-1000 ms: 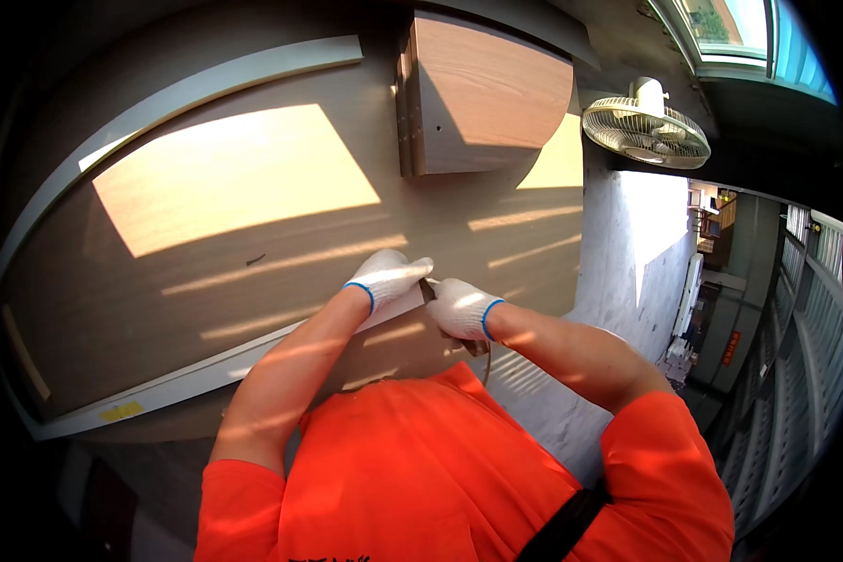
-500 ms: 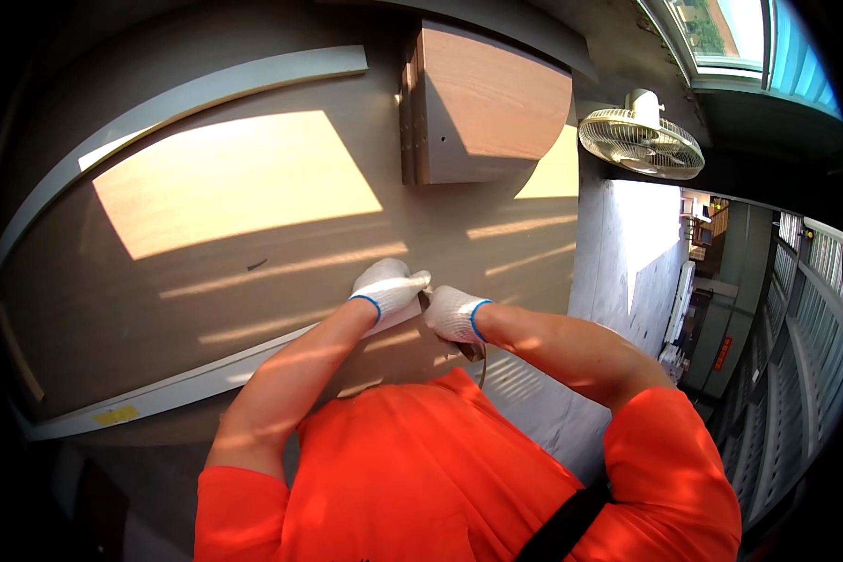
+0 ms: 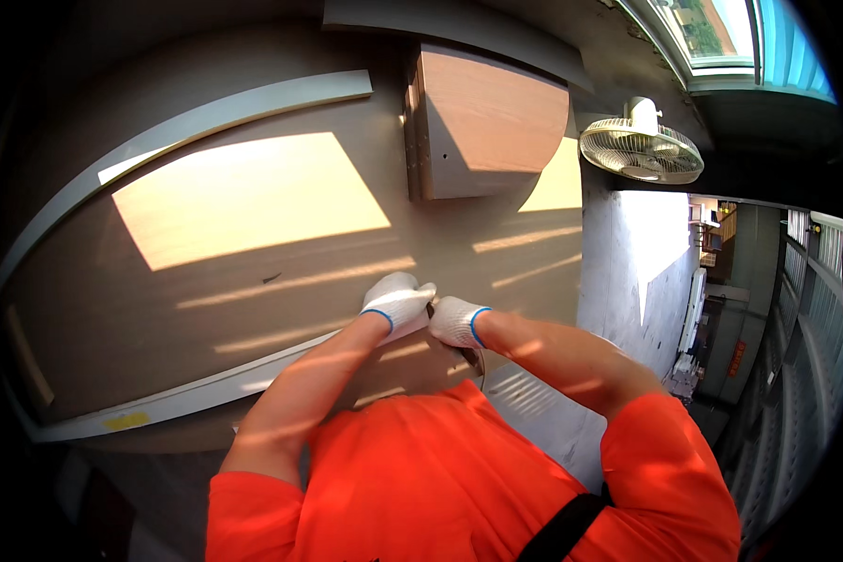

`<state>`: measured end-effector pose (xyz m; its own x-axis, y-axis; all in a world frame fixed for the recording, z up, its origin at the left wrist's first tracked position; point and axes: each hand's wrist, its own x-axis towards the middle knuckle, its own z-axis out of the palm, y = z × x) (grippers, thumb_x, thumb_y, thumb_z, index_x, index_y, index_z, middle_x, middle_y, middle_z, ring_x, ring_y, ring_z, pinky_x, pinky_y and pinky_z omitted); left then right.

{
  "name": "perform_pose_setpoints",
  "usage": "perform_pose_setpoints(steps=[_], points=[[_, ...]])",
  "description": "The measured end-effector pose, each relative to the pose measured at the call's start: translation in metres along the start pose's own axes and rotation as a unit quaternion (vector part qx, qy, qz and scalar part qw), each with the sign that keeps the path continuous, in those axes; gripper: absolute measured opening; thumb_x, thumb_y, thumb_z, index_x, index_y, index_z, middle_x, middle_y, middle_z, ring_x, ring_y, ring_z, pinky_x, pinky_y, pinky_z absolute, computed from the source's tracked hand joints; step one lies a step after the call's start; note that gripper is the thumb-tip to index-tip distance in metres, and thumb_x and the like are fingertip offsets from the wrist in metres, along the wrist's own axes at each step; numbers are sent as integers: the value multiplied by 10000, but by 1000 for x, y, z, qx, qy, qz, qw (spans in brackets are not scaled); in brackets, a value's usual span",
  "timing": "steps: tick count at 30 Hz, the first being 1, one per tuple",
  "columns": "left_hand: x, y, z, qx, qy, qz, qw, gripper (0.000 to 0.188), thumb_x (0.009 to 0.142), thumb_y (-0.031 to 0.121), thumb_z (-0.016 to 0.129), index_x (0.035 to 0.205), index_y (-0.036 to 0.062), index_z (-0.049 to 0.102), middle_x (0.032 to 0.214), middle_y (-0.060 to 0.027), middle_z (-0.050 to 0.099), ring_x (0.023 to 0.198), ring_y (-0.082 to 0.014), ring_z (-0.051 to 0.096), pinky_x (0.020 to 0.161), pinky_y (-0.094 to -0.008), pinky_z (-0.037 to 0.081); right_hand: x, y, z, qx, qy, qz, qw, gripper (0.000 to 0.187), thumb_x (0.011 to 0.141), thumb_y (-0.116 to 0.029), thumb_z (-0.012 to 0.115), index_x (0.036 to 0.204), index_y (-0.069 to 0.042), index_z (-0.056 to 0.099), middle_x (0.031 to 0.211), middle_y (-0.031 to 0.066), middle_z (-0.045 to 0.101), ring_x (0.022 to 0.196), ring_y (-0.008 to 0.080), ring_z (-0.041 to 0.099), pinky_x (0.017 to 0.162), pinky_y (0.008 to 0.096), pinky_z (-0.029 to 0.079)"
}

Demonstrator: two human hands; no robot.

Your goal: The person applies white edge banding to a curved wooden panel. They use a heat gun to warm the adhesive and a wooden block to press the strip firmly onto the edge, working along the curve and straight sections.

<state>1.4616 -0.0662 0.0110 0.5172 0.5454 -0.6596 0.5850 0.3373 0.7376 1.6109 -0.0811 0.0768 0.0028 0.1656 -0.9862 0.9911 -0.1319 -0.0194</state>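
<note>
A long, narrow pale board (image 3: 281,367) runs along the near side of the brown work surface, and my left forearm crosses over it. At the board's right end, my left hand (image 3: 398,298), in a white knit glove with a blue cuff, is closed round the end, its thumb toward the other hand. Right beside it, my right hand (image 3: 456,321), gloved the same, is closed on a thin brown strip (image 3: 478,361) that hangs down in a curve below. The gloves partly hide where strip and board end meet.
Another long pale board (image 3: 244,110) lies across the far left of the brown work surface (image 3: 328,253). A reddish-brown wooden panel piece (image 3: 492,112) with a rounded corner sits at the back. A fan (image 3: 642,148) stands at the right, above the grey floor (image 3: 618,281).
The whole view has shifted slightly, moving the scene a little down and right. Both hands stay close together at the board's end, with their grips much the same.
</note>
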Motion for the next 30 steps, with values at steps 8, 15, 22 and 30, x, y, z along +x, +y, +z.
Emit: perform_pose_setpoints(steps=[8, 15, 22, 30], points=[[-10, 8, -7, 29, -2, 11, 1000, 656, 976, 618, 648, 1079, -7, 821, 1121, -293, 776, 1090, -462, 737, 962, -514, 560, -6, -1, 0, 7, 6, -31, 999, 230, 872, -70, 632, 960, 21, 825, 939, 281, 790, 929, 446, 783, 827, 514, 599], [-8, 4, -3, 30, 8, 23, 999, 635, 963, 609, 672, 1054, -1, 823, 1111, -298, 773, 1091, -468, 735, 956, -517, 562, -1, -5, 0, -26, 11, -45, 999, 196, 825, -90, 668, 880, -9, 838, 886, 230, 798, 839, 391, 779, 767, 497, 589], [-5, 2, 2, 37, 24, 24, 999, 641, 973, 608, 671, 1057, -10, 819, 1107, -298, 774, 1081, -472, 735, 941, -519, 560, 18, 2, 5, 73, -19, 5, 997, 156, 834, -77, 673, 840, -14, 816, 782, 179, 767, 696, 336, 748, 616, 500, 558], [-1, -9, 1, -55, 12, -11, 998, 625, 1055, 541, 588, 1176, -39, 785, 1149, -271, 780, 1104, -411, 739, 996, -486, 531, -14, 17, 45, 414, 91, 73, 903, 213, 962, -163, 662, 816, -10, 686, 651, 88, 644, 497, 224, 639, 418, 406, 471]])
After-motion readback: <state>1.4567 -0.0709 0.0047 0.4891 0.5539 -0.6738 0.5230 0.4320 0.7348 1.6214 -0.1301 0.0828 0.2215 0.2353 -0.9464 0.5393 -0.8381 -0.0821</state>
